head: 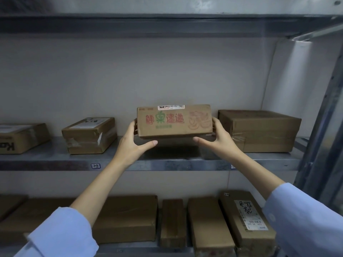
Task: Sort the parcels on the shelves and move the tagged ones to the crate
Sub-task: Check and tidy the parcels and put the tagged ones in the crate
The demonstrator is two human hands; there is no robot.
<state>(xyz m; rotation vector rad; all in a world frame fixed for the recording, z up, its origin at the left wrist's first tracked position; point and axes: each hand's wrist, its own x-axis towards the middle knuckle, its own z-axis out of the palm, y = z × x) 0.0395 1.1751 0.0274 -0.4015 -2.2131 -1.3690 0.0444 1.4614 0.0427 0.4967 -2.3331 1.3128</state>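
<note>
Scanning from the left edge of the frame, a brown cardboard box with black lettering (20,138) sits on the grey metal middle shelf (55,160), partly cut off. Just right of it stands a taped brown cardboard parcel with a white label on top (89,135).

Centre frame: a flat brown cardboard parcel printed with red and green characters (174,120) is held clear of the shelf, its shadow visible beneath, with a small white sticker along its top edge. The left hand (132,143) takes its left end, fingers behind and thumb curled under the lower edge; the grip is pinching the parcel. The right hand (218,138) mirrors this on the right end, likewise clamped on the parcel. Both forearms emerge from light blue sleeves (59,236).

Right of centre, a larger plain brown cardboard box with clear tape (259,130) rests on the same shelf, near the held parcel but apart from it.

Lower frame: several brown parcels lie on the shelf below, the rightmost a long brown cardboard parcel with a handwritten white label (246,219). No crate is in view.

Assessment: the held parcel appears rigid and probably light, given the fingertip hold. The cardboard faces are smooth; supporting both ends with thumbs beneath seems the sound hold. Whether its sticker counts as the tag cannot be confirmed.
</note>
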